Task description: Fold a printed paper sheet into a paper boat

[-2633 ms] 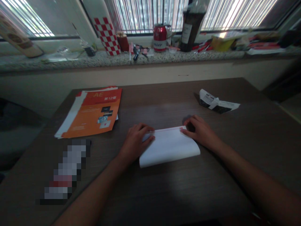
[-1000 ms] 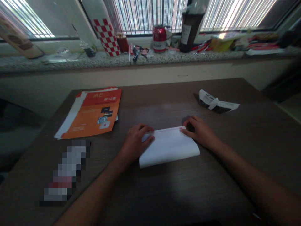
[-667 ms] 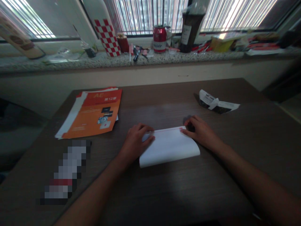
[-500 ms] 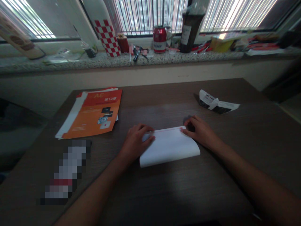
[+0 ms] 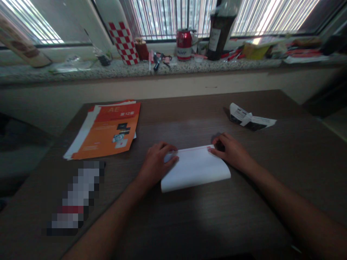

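Observation:
A white sheet of paper [image 5: 196,168] lies on the dark wooden table, folded over on itself with a rounded, uncreased bend on the side nearest me. My left hand [image 5: 159,160] pinches its far left corner between thumb and fingers. At the far right corner, my right hand [image 5: 227,150] grips the edge, its thumb on top and fingers curled. A thin reddish line runs along the paper's far edge. Beyond my right hand sits a small folded paper piece [image 5: 252,119] with dark and white print.
Orange booklets [image 5: 108,133] are stacked at the table's far left. Nearer me on that side lies a long pixelated object [image 5: 77,195]. Along the granite windowsill [image 5: 162,72] stand a red can [image 5: 184,45], a dark bottle [image 5: 219,36], a checkered container [image 5: 124,43] and small clutter.

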Available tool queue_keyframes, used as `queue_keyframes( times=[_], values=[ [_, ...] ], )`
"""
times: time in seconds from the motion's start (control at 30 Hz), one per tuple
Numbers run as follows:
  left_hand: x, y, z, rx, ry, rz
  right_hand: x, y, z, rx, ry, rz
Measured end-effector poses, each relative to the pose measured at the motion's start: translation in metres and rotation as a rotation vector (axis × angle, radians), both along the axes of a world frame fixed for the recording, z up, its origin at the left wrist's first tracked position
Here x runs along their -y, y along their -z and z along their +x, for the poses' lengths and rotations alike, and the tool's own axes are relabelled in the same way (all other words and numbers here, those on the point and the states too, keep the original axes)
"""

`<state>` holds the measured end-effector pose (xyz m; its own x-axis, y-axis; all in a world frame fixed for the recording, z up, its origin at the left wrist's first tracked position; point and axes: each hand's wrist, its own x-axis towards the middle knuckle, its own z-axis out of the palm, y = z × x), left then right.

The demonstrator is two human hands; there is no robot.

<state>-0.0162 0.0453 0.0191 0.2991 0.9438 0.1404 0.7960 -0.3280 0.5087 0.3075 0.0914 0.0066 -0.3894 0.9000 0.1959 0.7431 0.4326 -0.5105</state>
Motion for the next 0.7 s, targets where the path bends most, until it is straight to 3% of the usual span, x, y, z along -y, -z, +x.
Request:
queue_keyframes(
  times=[0.7],
  values=[
    [-0.001,-0.0008,0.0013,-0.001,-0.017,-0.02,-0.0008,0.0006,0.0006,-0.005,-0.01,-0.009]
  ],
)
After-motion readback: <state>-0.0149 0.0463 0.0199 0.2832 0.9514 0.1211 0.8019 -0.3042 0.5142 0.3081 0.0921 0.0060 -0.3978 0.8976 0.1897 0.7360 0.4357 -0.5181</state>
